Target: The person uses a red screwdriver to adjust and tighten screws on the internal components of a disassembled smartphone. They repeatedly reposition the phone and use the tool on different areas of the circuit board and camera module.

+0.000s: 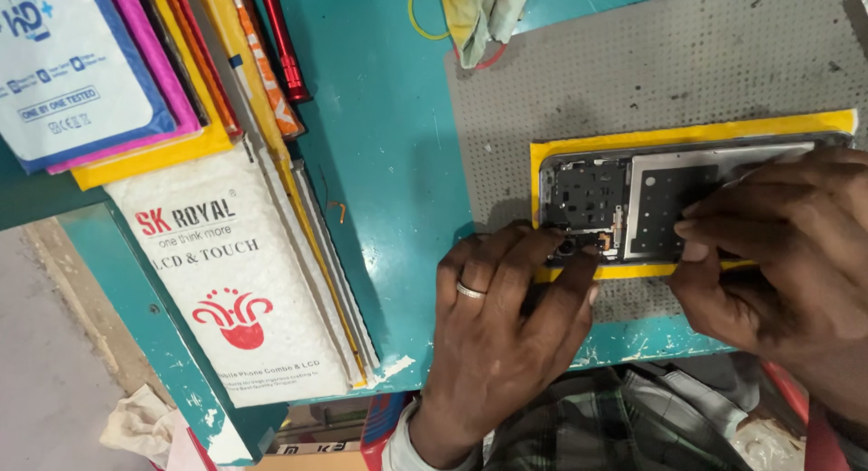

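**Both hands on an opened phone**

The opened phone (633,200) lies on a yellow sheet (696,132) atop the grey perforated mat (633,64), right of centre. The left hand (506,317), wearing a ring (469,290), presses its fingertips onto the phone's near-left corner. The right hand (787,254) rests curled fingers on its right half. Flat packets (235,281) lie far left.

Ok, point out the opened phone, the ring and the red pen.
opened phone (665,195), head view, on its silver inner plate.
ring (470,291), head view, on the band around a left-hand finger.
red pen (285,46), head view, mid-barrel.
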Action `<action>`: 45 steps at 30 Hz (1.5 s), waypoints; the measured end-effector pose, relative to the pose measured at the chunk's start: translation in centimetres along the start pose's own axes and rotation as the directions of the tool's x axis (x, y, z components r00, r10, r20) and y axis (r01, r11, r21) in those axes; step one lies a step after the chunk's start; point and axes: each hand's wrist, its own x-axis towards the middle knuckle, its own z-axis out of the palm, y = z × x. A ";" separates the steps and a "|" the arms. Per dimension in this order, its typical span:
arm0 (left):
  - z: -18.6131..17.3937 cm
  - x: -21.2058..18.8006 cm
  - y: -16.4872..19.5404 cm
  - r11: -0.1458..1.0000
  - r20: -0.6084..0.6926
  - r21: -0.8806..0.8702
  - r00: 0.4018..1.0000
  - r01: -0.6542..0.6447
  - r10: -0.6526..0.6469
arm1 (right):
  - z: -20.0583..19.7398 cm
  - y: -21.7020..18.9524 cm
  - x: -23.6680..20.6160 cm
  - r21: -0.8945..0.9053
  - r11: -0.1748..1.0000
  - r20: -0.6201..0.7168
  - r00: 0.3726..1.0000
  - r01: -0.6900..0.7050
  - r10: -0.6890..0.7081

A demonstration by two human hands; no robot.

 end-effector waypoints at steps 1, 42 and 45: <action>0.1 0.0 -0.1 1.000 -0.002 -0.001 1.000 0.000 0.000 | 0.6 -0.2 -0.5 0.000 1.000 0.002 1.000 -0.001 0.001; 0.4 0.2 0.0 0.998 -0.110 -0.039 0.993 -0.039 0.035 | -0.5 -0.3 5.2 -0.311 0.950 0.544 0.818 -0.013 0.189; 0.5 0.2 -0.1 0.999 -0.109 -0.035 0.993 -0.041 0.037 | -0.6 -0.4 5.3 -0.268 0.963 0.486 0.860 -0.021 0.154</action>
